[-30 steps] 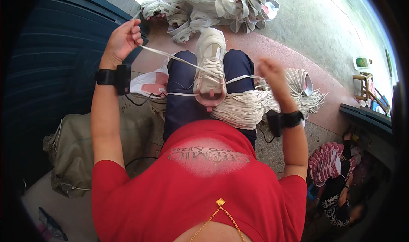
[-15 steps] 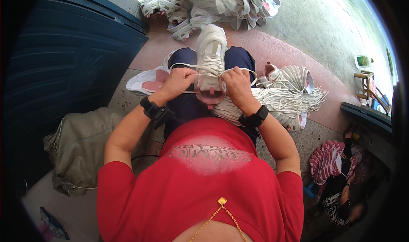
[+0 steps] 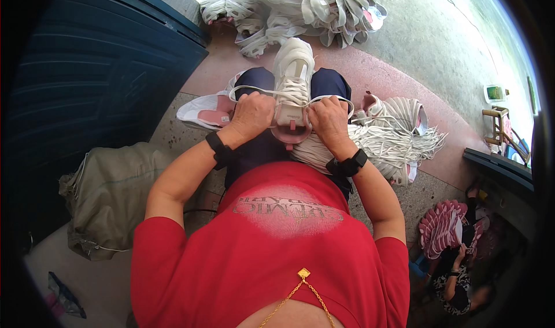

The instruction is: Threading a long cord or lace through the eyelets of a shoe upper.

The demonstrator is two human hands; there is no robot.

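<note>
A white sneaker upper (image 3: 292,79) with a pink collar lining rests between my knees, its toe pointing away from me. A white shoelace (image 3: 255,89) runs through its eyelets, with loose lengths looping out on both sides. My left hand (image 3: 254,115) is closed at the left side of the shoe's opening, its back turned up and the lace going into its fingers. At the right side, my right hand (image 3: 330,123) is closed on the lace too, its fingertips against the shoe's edge. Both hands partly hide the collar and what their fingertips grip.
A bundle of white laces (image 3: 376,140) lies with stacked uppers (image 3: 399,114) to my right. A white-and-pink upper (image 3: 205,111) lies left. More uppers (image 3: 312,7) are piled ahead. A dark blue door (image 3: 104,68) and a covered bundle (image 3: 118,198) stand left; another person (image 3: 454,276) sits right.
My left hand has moved in toward the shoe and rolled over, its back now upward. My right hand has shifted slightly down along the shoe's right side. The view has shifted a little.
</note>
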